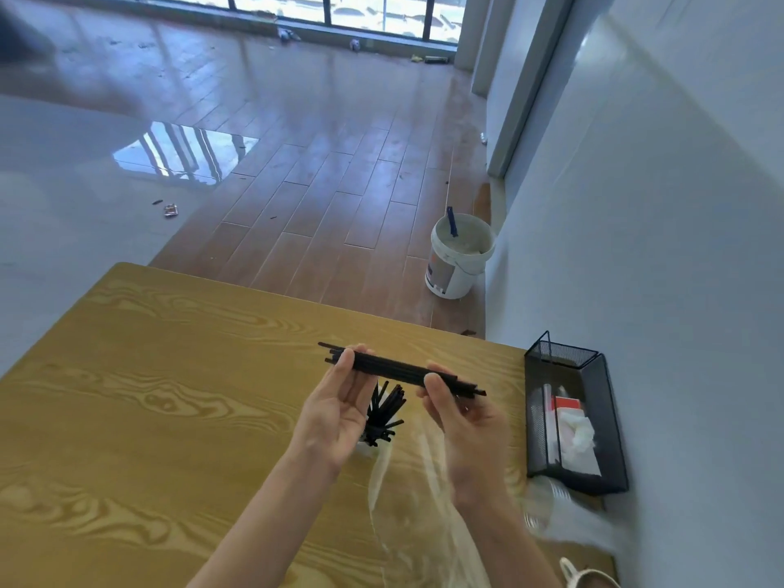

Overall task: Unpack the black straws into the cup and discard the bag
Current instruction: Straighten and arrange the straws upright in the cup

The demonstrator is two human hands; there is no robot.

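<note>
A table (169, 375) fills the near field, floor (318, 163) beyond it, wall (679, 205) to its right. Both hands are raised over the table's right half: left hand (339, 401) left, right hand (462, 413) right, a straw bundle (394, 369) spanning between them. Below the bundle, between the hands, a cup (377, 435) stands on the table with straws (388, 405) in it. A bag (407, 494) lies nearer than the cup. A mesh tray (594, 418) sits at the table's right edge against the wall. A bucket (458, 256) stands on the floor behind the table.
</note>
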